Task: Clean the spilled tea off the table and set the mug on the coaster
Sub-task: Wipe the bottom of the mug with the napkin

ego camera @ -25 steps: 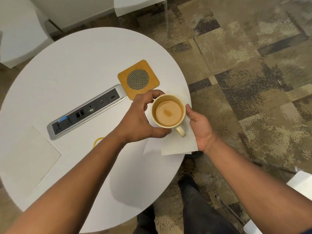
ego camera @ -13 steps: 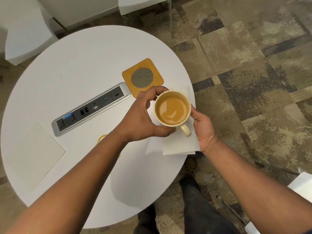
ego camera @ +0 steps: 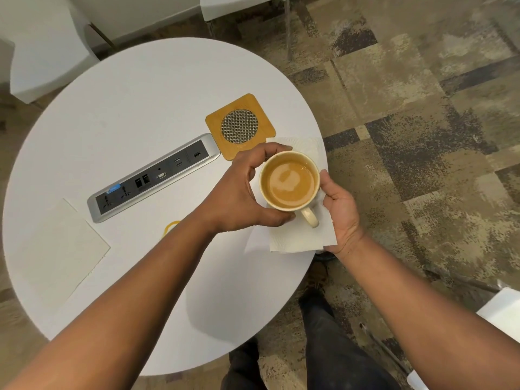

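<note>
A cream mug [ego camera: 309,218] full of milky tea is near the right edge of the round white table [ego camera: 140,102]. My left hand [ego camera: 239,195] grips its left side, thumb and fingers around the rim. My right hand [ego camera: 342,215] holds a white paper napkin [ego camera: 295,237] that spreads under the mug, its thumb against the mug's right side. A square wooden coaster [ego camera: 215,123] with a metal mesh centre lies just beyond the mug, bare. A yellow-brown tea ring [ego camera: 171,225] shows on the table beside my left forearm, partly hidden by it.
A grey power and socket strip [ego camera: 153,175] is set into the table left of the coaster. Another sheet of pale paper [ego camera: 53,249] lies at the table's left. White chairs [ego camera: 42,52] stand behind, and my legs [ego camera: 332,347] are below the table edge.
The mug looks slightly larger, as if raised a little. The napkin now also shows beyond the mug's far side. Both hands keep their hold.
</note>
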The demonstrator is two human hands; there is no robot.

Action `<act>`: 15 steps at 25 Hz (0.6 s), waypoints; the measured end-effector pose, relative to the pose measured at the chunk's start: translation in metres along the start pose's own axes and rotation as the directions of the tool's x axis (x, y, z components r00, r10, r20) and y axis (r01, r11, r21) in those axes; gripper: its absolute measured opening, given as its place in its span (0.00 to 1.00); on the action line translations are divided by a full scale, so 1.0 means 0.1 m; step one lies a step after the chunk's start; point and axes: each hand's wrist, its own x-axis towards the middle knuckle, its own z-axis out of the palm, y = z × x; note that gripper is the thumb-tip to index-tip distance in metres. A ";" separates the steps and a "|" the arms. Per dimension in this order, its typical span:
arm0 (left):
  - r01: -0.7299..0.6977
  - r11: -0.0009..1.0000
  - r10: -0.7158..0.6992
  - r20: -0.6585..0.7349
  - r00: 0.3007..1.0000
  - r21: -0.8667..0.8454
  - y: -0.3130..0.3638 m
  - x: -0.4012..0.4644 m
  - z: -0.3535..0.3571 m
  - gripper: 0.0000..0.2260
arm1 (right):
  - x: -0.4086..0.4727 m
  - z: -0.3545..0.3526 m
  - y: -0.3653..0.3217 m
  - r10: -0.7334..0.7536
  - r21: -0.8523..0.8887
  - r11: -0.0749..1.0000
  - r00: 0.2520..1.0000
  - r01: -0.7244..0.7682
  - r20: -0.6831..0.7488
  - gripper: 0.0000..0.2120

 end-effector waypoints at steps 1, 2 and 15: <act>0.003 1.000 -0.003 -0.002 1.000 -0.007 -0.01 0.00 0.01 0.38 | 0.00 0.01 0.01 0.008 0.025 1.000 1.000 -0.008 0.012 0.26; 0.008 1.000 -0.008 -0.009 1.000 -0.008 -0.01 0.01 0.01 0.38 | 0.01 0.00 0.02 0.008 0.043 0.999 1.000 -0.009 0.020 0.26; 0.081 0.997 -0.079 -0.226 0.971 -0.002 0.05 -0.06 0.25 0.36 | 0.09 0.02 0.03 0.004 0.227 0.974 0.998 -0.017 0.056 0.25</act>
